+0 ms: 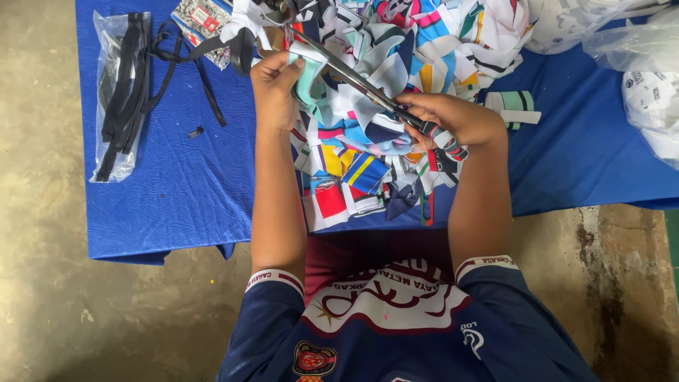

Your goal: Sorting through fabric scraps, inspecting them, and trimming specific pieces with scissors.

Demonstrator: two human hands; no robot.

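Your right hand (460,120) is closed around the wrapped handles of a pair of scissors (368,88), blades slightly parted and pointing to the far left. Your left hand (276,85) pinches a mint-green fabric strip (309,74) between thumb and fingers, just beside the blades. Both hands work over a heap of multicoloured fabric offcuts (368,155) at the middle of a blue table cover (184,191).

Risks, as judged from this position:
- Your left thumb sits close to the cutting line. A slip of the strip or a hurried closing of the blades could nick it.
- The blade tips reach into the far part of the heap, so they could snag or cut a piece you did not intend.
- Offcuts hang over the near edge of the table and could slide to the floor if the heap is disturbed.

Packages noted:
- Far left: a clear plastic bag (120,92), long and narrow, holding black straps, with loose black straps (191,64) lying just right of it.
- Far, left of centre: a small flat packet (201,21) with a grey speckled pattern and a red label.
- Far right: bulky translucent white bags (636,78) with small dark markings, contents unclear.
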